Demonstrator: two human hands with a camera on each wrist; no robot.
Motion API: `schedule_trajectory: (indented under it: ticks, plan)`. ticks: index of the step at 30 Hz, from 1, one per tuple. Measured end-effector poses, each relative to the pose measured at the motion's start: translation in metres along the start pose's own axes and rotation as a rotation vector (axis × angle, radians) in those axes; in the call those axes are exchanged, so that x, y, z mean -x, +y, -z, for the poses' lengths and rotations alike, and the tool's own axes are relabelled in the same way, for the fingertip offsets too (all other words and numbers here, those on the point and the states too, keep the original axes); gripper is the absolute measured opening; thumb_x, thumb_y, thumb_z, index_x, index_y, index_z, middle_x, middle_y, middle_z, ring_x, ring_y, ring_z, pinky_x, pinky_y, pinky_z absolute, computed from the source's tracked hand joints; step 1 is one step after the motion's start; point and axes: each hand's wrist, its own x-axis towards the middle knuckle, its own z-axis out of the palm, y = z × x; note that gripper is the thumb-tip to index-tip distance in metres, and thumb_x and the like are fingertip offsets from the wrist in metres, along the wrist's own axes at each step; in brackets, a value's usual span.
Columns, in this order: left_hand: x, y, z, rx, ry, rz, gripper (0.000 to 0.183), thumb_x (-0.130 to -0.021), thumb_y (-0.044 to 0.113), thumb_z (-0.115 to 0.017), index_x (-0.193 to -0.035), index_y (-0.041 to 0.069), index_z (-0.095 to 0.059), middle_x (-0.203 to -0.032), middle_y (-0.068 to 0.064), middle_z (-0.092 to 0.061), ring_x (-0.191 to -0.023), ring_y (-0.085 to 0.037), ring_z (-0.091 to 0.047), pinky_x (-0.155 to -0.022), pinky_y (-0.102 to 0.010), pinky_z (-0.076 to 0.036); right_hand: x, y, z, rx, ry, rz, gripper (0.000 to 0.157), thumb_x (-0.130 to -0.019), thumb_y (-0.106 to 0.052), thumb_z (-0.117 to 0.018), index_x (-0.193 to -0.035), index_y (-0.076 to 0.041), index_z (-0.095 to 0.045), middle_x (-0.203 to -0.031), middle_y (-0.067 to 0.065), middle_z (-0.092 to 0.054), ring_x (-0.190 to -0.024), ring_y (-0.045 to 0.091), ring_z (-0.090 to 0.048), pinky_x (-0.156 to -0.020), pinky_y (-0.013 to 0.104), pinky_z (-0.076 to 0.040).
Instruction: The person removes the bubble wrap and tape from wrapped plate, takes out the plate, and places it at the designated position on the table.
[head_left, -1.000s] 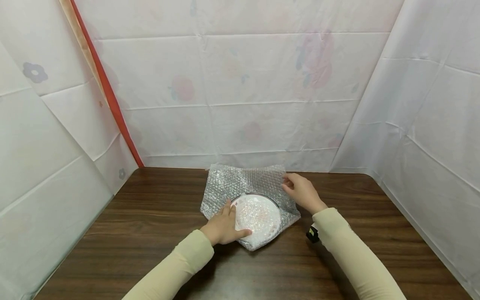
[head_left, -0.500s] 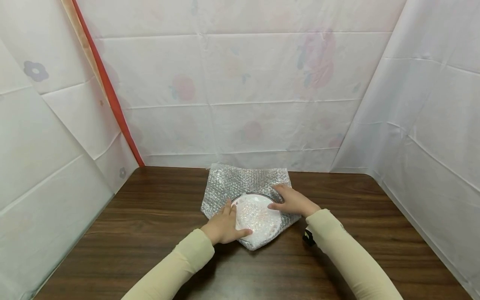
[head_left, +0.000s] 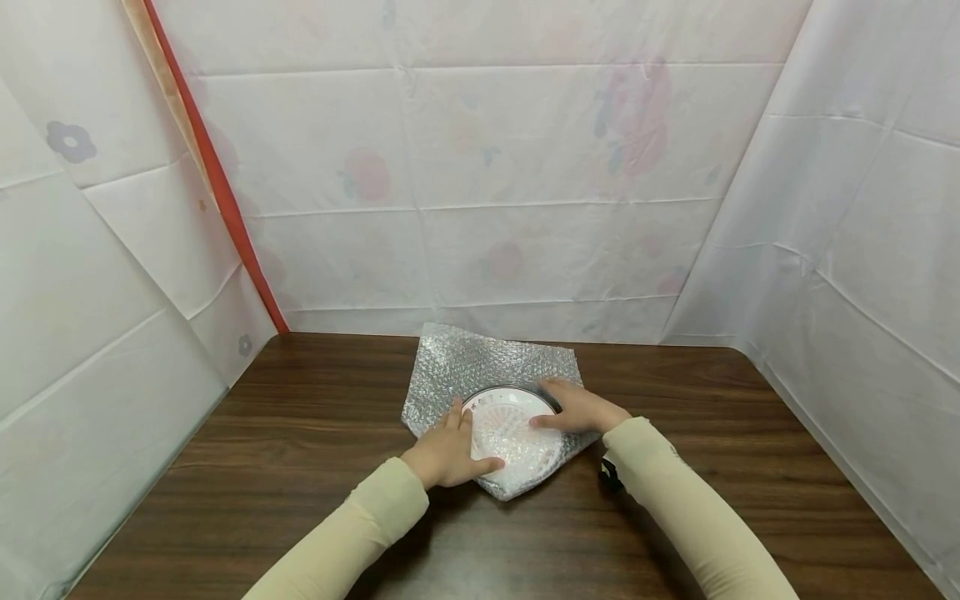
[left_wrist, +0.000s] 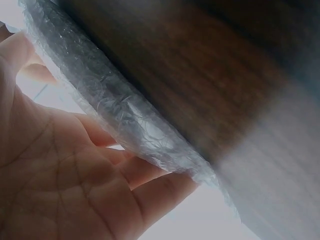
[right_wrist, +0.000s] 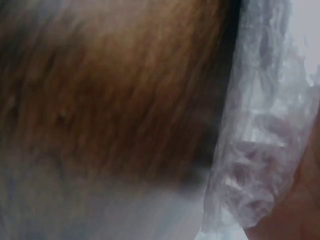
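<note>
A round white plate [head_left: 517,402] with a dark rim line lies on a sheet of bubble wrap [head_left: 480,358]. Folded wrap covers its near part, while the patterned far part shows bare. My left hand [head_left: 442,454] rests on the plate's left side with fingers spread and the thumb over the folded wrap. On the right side, my right hand [head_left: 585,408] lies across the plate's edge and the wrap, its thumb extended over the plate. In the left wrist view, the wrapped edge [left_wrist: 125,110] runs along my fingers. The right wrist view shows crumpled bubble wrap [right_wrist: 255,165] against my hand.
The dark wooden table [head_left: 300,450] extends on both sides of the wrap. White patterned cloth [head_left: 487,167] hangs behind and at both sides. A red strip [head_left: 210,167] runs down the back left corner. Something small and black [head_left: 610,475] shows beneath the right wrist.
My right hand has moved left and nearer, from the wrap's upper right edge onto the plate's right side. More of the plate's far part shows bare. The left hand stays put.
</note>
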Motion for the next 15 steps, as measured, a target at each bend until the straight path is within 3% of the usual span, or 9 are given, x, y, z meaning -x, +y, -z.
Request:
schedule_trajectory:
  ticks: [15]
  plan:
    - [-0.0001,-0.0030,0.0084,0.020,-0.011,-0.007,0.104,-0.088,0.075,-0.045,-0.151,-0.005,-0.029,-0.161,-0.026,-0.016,-0.140,-0.043,-0.038,-0.109,-0.054,-0.041,-0.0024,-0.0023,-0.0033,-0.004,-0.045,-0.067,0.091,-0.092,-0.059,-0.057,-0.154,-0.002,-0.025,-0.162,0.022,-0.017,-0.150,0.039,-0.018,-0.119,0.055,-0.023]
